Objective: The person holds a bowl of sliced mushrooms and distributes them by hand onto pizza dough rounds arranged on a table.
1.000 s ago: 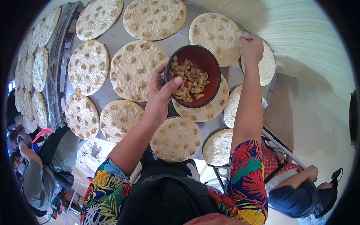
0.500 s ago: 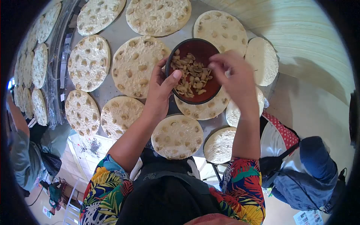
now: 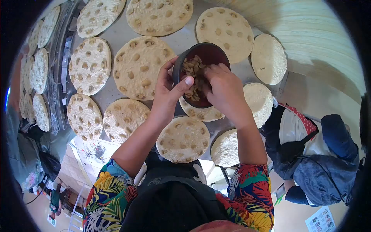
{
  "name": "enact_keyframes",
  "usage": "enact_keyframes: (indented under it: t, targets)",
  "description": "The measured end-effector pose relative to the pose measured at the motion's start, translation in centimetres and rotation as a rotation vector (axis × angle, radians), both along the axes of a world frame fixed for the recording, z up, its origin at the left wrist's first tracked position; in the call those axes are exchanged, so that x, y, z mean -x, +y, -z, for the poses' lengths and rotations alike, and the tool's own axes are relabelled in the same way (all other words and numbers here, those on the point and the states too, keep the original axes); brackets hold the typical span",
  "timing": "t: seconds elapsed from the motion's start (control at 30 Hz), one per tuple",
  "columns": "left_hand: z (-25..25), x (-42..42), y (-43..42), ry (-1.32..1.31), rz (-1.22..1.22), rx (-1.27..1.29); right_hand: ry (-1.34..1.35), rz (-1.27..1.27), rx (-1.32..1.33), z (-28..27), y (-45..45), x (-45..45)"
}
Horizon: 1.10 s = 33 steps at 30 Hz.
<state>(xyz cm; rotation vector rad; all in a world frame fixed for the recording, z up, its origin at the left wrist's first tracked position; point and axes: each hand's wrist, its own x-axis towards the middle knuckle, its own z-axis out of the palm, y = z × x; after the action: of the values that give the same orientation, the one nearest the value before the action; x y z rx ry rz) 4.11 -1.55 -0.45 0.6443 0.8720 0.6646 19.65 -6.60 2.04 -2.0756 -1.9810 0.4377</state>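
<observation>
A pale wall (image 3: 299, 25) with faint wavy streaks curves along the upper right, above a light floor (image 3: 315, 100), and a grey metal table (image 3: 183, 40) fills the middle of the view. Round dough bases (image 3: 143, 65) cover most of it, set close together. Those at the left and centre are creamy, with a lumpy, whitish coating and flat brown mushroom pieces spaced over them. Three paler rounds (image 3: 258, 101) stand along the right, two of them beyond the right forearm; their coating looks plainer, and bright light falls across parts of them.

Above the table, near its centre, is a round bowl (image 3: 211, 51), dark outside and deep reddish brown inside, tilted so that its opening faces the wearer. Mushroom slices (image 3: 192, 65) lie in it in a loose heap, beige to light brown, glossy and curled, mostly toward the left side.

The left hand (image 3: 167, 91) grips the bowl from the left, thumb over the rim and fingers around the outside. The right hand (image 3: 224, 85) reaches into the bowl, its fingers bent among the slices; their tips are hidden, so I cannot tell whether they pinch any.

A person in dark blue (image 3: 324, 174) is at the lower right, near a printed sheet (image 3: 320, 220).
</observation>
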Motion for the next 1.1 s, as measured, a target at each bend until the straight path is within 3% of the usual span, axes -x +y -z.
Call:
enact_keyframes:
  t: [0.23,0.3,0.43,0.5,0.53,0.6,0.73,0.8,0.87,0.9,0.97,1.1]
  targets:
    - [-0.2,0.0,-0.2,-0.014,0.026,-0.04,-0.023,0.059,-0.064,0.4,0.2,0.8]
    - [-0.2,0.1,-0.1,-0.003,0.026,-0.025,0.189,0.228,0.0,-0.8,0.2,0.8]
    - [0.0,0.2,-0.2,-0.012,-0.005,-0.017,0.49,0.286,-0.04,0.0,-0.6,-0.6]
    - [0.0,0.2,-0.2,-0.011,0.0,-0.017,1.072,0.425,0.055,-0.2,-0.7,-1.3]
    - [-0.1,0.2,-0.2,-0.007,-0.009,-0.003,1.07,0.424,0.055,-0.4,-0.7,-1.7]
    - [-0.1,0.2,-0.3,-0.008,-0.017,0.011,1.387,0.504,0.082,-1.2,-0.7,-2.6]
    - [0.3,0.2,-0.1,0.001,-0.04,0.015,1.528,0.634,-0.06,-0.5,-1.2,-5.6]
    - [0.4,0.3,0.0,0.002,-0.048,0.022,1.468,0.691,-0.126,0.8,-1.2,-8.2]
    - [0.2,0.4,0.2,0.005,-0.044,0.029,0.899,0.834,-0.181,2.7,-0.9,-11.2]
    - [0.2,0.4,0.2,0.004,-0.043,0.031,0.898,0.835,-0.18,4.1,-0.9,-12.9]
    - [0.4,0.4,0.3,0.014,-0.031,0.012,0.53,0.676,-0.203,6.5,-0.6,-15.8]
    - [0.6,0.3,0.3,0.003,-0.058,0.014,0.422,0.532,-0.044,7.3,0.5,-17.5]
